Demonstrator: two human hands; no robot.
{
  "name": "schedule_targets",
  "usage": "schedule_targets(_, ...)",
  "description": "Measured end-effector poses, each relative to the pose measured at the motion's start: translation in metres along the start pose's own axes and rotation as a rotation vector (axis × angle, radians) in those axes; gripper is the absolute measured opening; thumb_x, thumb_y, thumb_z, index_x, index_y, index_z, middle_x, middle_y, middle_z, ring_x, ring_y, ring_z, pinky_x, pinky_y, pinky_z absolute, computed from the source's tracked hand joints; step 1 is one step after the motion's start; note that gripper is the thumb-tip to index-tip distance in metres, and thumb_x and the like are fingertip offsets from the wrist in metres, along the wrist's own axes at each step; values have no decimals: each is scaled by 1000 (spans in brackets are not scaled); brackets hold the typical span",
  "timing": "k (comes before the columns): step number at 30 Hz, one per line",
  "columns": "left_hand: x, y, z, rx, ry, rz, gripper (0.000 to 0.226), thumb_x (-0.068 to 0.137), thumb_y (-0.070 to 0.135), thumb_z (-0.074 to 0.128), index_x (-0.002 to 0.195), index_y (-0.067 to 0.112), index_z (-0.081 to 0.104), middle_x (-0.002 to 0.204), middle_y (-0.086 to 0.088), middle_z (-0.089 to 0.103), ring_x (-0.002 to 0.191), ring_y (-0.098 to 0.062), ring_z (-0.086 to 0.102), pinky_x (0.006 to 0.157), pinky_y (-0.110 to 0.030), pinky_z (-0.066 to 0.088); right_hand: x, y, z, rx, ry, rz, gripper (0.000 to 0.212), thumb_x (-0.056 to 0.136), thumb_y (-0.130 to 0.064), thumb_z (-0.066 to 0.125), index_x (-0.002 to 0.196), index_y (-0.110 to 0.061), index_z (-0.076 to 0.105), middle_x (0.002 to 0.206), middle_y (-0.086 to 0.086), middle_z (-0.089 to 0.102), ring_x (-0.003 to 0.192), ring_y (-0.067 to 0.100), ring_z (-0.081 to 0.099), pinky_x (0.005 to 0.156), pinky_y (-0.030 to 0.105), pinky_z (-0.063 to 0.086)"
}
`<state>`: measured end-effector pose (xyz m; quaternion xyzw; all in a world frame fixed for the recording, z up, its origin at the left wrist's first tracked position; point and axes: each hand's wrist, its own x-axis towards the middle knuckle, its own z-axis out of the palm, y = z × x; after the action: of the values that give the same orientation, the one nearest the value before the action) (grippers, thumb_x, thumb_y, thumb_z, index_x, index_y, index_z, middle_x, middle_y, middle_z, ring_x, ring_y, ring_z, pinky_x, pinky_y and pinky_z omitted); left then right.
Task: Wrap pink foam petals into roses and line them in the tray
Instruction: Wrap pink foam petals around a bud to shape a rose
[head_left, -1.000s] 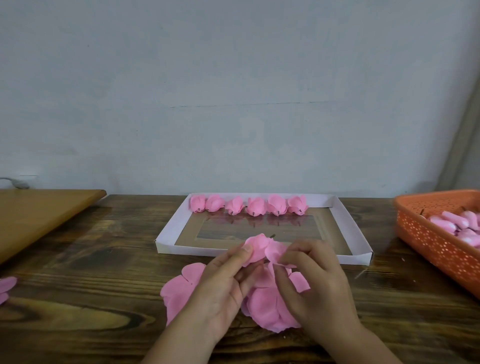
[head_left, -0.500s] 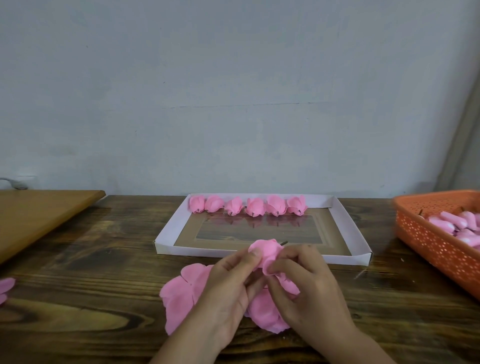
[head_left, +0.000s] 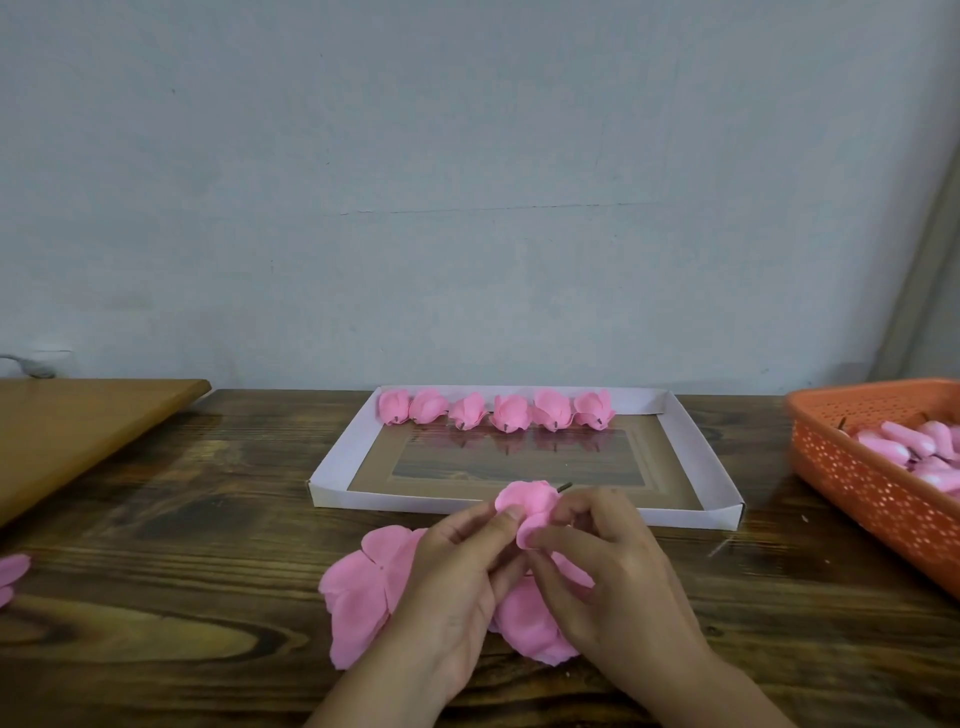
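Rosebud (head_left: 527, 501) of pink foam, half wrapped, sits pinched between both hands just in front of the white tray's (head_left: 332, 457) near wall, with a short dark stem tip poking out of it toward the tray. The left hand (head_left: 457, 587) has its thumb and forefinger curled onto the bud's left side; the right hand (head_left: 608, 577) has its fingers bent round the bud's right side and pinches a loose petal edge against it. Under and between the wrists, nearer than the tray, flat pink foam petals (head_left: 363, 597) lie spread on the dark wooden table (head_left: 208, 519), partly covered by the hands.

Inside the tray, six finished roses (head_left: 496, 410) stand in a row along its far wall, touching or nearly touching one another, their stem ends pointing toward the near side. The rest of the tray floor is a brown frame round a glossy panel that mirrors the roses.

To the right of the tray, well apart from it, an orange perforated basket (head_left: 857, 467) holds more pink foam pieces. To the left of the tray lies a lighter wooden board (head_left: 78, 431), and a pink petal scrap (head_left: 10, 571) rests at the table's left edge
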<state>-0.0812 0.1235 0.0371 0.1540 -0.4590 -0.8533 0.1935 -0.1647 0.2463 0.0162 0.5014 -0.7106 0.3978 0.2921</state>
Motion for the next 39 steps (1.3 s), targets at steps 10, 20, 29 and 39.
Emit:
schedule_targets(10, 2, -2, -6, 83, -78, 7, 20, 96, -3, 57, 107, -7, 73, 111, -29, 72, 105, -38, 72, 95, -44, 58, 0, 1, -3, 81, -113, 79, 13, 84, -30, 61, 90, -26, 71, 131, -1, 57, 116, 11, 56, 91, 29, 49)
schedule_targets(20, 6, 1, -12, 288, -154, 56, 33, 90, 3, 69, 123, 9, 71, 116, -17, 74, 113, -34, 69, 101, -45, 53, 2, 0, -3, 244, -119, 236, 16, 86, -19, 59, 86, -16, 74, 126, -5, 55, 118, 3, 53, 96, 13, 42)
schedule_targets(29, 7, 0, -16, 646, -205, 350, 61, 88, 3, 75, 134, 39, 58, 118, 8, 75, 112, -11, 70, 91, -19, 54, 9, -5, -5, 392, -51, 262, 25, 82, -24, 48, 75, -41, 65, 117, -28, 52, 113, -2, 56, 86, 2, 38)
schedule_targets(39, 8, -3, -16, 680, -167, 370, 37, 87, 4, 77, 112, 31, 76, 108, 4, 78, 105, -14, 73, 94, -30, 58, 9, -4, -5, 423, -66, 248, 38, 80, -21, 47, 73, -56, 60, 114, -26, 54, 114, -1, 56, 86, 3, 40)
